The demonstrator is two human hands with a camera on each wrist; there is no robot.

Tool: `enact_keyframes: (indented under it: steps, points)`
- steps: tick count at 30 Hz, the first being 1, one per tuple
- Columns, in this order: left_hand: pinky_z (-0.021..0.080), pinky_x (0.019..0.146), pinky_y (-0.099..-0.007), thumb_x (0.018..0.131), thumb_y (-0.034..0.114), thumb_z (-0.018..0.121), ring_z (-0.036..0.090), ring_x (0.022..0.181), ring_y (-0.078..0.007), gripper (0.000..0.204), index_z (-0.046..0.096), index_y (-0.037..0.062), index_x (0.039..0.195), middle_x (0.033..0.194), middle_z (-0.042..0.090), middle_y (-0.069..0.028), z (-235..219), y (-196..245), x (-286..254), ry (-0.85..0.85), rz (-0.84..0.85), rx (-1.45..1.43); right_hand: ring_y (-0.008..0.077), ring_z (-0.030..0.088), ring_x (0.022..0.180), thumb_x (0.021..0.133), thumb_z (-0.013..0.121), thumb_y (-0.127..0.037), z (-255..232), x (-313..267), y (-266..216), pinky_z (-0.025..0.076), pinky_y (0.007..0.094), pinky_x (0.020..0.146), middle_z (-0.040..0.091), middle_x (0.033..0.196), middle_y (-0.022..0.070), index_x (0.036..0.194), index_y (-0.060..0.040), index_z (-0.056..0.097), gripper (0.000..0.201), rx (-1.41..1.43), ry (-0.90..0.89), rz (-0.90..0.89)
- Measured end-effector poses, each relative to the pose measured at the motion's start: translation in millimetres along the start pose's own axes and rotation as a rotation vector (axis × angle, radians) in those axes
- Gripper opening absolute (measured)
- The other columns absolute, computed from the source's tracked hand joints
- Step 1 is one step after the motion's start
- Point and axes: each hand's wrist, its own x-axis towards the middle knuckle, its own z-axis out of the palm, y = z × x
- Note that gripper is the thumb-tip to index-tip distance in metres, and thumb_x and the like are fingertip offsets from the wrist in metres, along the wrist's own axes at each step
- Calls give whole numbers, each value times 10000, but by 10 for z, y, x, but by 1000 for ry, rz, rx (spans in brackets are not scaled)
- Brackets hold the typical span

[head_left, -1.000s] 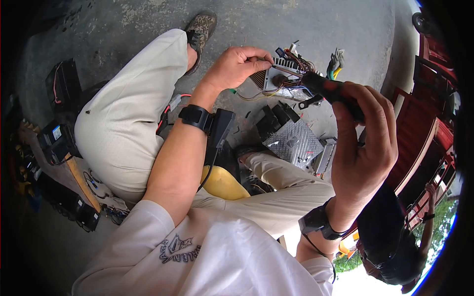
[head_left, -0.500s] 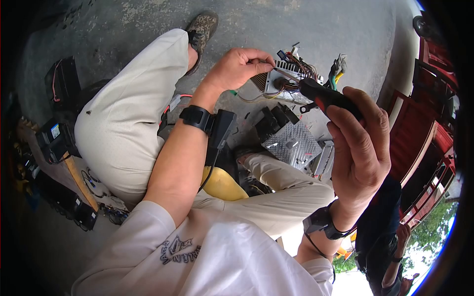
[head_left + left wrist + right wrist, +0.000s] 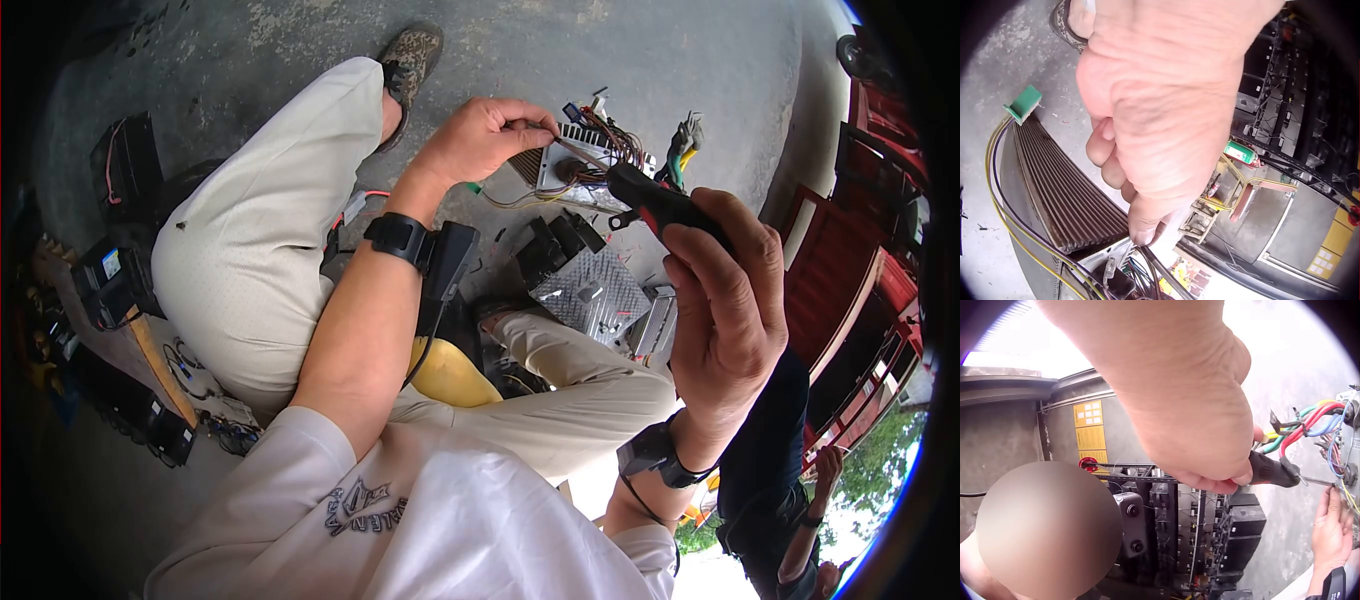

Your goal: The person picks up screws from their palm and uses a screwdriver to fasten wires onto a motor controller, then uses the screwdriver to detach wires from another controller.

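My right hand [image 3: 728,300] grips the black-and-red handle of a screwdriver [image 3: 655,198]. Its thin shaft slants toward my left hand [image 3: 475,145], whose thumb and fingertip pinch it near the tip. Both sit over a finned metal unit [image 3: 549,180] on the floor, which has a bundle of wires [image 3: 625,145] coming out of it. In the left wrist view, the thumb and finger lie right at the edge of the brown fins [image 3: 1069,187], and the tip is hidden. The right wrist view shows thick red, green and blue cables [image 3: 1300,428] beside the screwdriver handle [image 3: 1272,470].
A green connector [image 3: 1025,103] on thin wires lies at the fins' far end. A patterned metal plate [image 3: 595,292] and black parts lie on the floor nearer my legs. More black boxes [image 3: 105,280] stand at left. Another person [image 3: 765,470] is at right, near red metal framing [image 3: 850,300].
My right hand has shifted slightly left, its fingers have moved on the handle, and the handle has turned. My left hand has barely moved. The other person has moved lower in view.
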Motion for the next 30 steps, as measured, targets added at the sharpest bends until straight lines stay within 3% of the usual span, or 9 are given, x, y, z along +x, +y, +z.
enact_keyframes:
  steps: [7, 13, 16, 18, 23, 25, 27, 30]
  points:
    - [365, 638, -207, 943, 134, 736, 434, 703, -20, 184, 766, 74, 1114, 726, 522, 103, -8, 30, -12, 0, 44, -44, 261, 659, 868, 743, 791, 57, -10, 130, -32, 533, 353, 678, 652, 1079, 130, 1094, -50, 718, 374, -18, -20, 9]
    - [326, 585, -210, 948, 165, 736, 365, 626, -15, 239, 760, 88, 1172, 687, 439, 125, -71, 84, -47, 107, -38, -235, 243, 663, 805, 788, 793, 29, 14, 214, -80, 526, 366, 645, 624, 1007, 122, 1120, -54, 712, 352, -71, -30, 48]
    - [296, 552, -212, 948, 167, 737, 334, 597, -20, 242, 760, 89, 1176, 671, 419, 127, -87, 108, -39, 169, -55, -191, 261, 653, 785, 814, 789, 0, 12, 244, -116, 521, 384, 645, 612, 972, 120, 1129, -58, 706, 331, -135, -71, 78]
    - [279, 537, -225, 940, 150, 743, 322, 594, -21, 271, 753, 97, 1205, 653, 383, 127, -86, 112, -16, 134, -21, 15, 280, 648, 793, 822, 778, 2, -14, 239, -126, 519, 396, 655, 608, 979, 126, 1162, -58, 685, 357, -133, -104, 89]
    - [314, 551, -237, 886, 162, 792, 358, 603, -31, 329, 757, 139, 1213, 652, 396, 112, -66, 158, -62, 15, -116, 35, 348, 641, 875, 843, 725, 43, -83, 195, -152, 517, 443, 705, 588, 1039, 165, 1305, -47, 570, 495, -133, -242, 119]
    - [342, 562, -245, 856, 186, 817, 393, 609, -43, 339, 769, 163, 1191, 657, 433, 99, -49, 163, -79, -3, -147, 38, 350, 642, 869, 840, 730, 41, -74, 177, -149, 517, 443, 702, 592, 1035, 165, 1291, -44, 576, 484, -134, -238, 130]
    - [301, 547, -237, 873, 143, 807, 320, 601, -26, 377, 746, 161, 1245, 644, 340, 119, -29, 176, -83, -20, -87, 82, 353, 643, 862, 838, 735, 39, -62, 169, -152, 516, 443, 698, 595, 1030, 166, 1278, -41, 582, 473, -133, -230, 139]
    - [313, 541, -245, 864, 141, 807, 335, 591, -33, 369, 754, 176, 1227, 630, 367, 108, 21, 214, -89, 20, -76, 169, 354, 648, 842, 838, 741, 35, -41, 195, -158, 515, 444, 687, 605, 1008, 167, 1262, -35, 583, 458, -105, -204, 175]
